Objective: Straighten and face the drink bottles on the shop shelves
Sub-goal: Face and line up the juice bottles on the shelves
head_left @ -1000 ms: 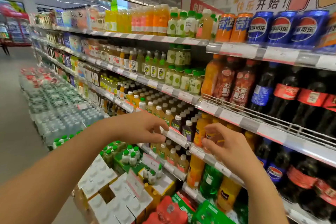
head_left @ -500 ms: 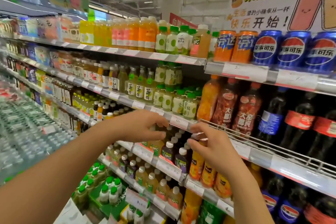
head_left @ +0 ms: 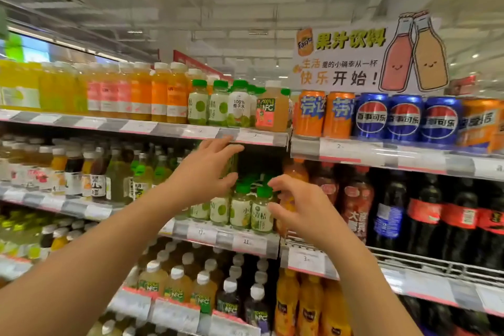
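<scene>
Small pale juice bottles with green caps stand in a tight group at the right end of the second shelf. My left hand reaches in above them, fingers spread up near the shelf above and thumb just over the caps; a taller green bottle shows between fingers and thumb. My right hand is beside the rightmost green-capped bottle, its thumb at the label and its index finger by the cap, fingers loosely curved. Neither hand plainly grips a bottle.
The top shelf carries orange and yellow juice bottles and Pepsi and orange cans. Large dark cola bottles fill the bay to the right. White-capped juice bottles stand on the shelf below. A juice sign hangs overhead.
Both hands have risen from the lower shelf's price rail to the second shelf's green-capped bottles. The view has tilted upward with them.
</scene>
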The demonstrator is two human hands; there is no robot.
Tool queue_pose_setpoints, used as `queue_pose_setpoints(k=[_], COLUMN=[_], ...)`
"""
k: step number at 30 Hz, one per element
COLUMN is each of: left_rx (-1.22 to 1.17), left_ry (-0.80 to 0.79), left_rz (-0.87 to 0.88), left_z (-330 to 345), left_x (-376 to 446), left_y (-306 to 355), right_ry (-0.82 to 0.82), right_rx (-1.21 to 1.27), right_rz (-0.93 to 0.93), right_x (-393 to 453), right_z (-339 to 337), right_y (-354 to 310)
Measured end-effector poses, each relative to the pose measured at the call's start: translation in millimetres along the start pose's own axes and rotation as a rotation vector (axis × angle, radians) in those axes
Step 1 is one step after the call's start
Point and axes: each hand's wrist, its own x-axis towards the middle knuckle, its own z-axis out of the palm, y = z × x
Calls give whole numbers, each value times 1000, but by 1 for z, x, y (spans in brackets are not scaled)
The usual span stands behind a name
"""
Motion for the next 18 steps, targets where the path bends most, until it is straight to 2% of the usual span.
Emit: queue_pose_setpoints(k=[5, 9, 11, 14, 16, 18], left_rx=[11, 46, 37, 27, 11, -5], left_ry=[79, 204, 238, 274, 290, 301], left_rz=[-43, 9, 6, 17, 36, 54], left_z=[28, 54, 60, 67, 71, 73], left_x=[26, 29, 33, 38, 38, 38], left_y=[-30, -45, -46, -48, -51, -55], right_ry=[43, 120, 208, 430, 545, 584], right_rx=[-72, -17, -41, -168, -227, -266], right_rz=[48, 57, 49, 35, 83, 164], right_x=[41, 71, 89, 124, 147, 167], right_z=[-10, -18, -25, -32, -35, -33], right_y=[-8, -14, -18, -21, -22, -21])
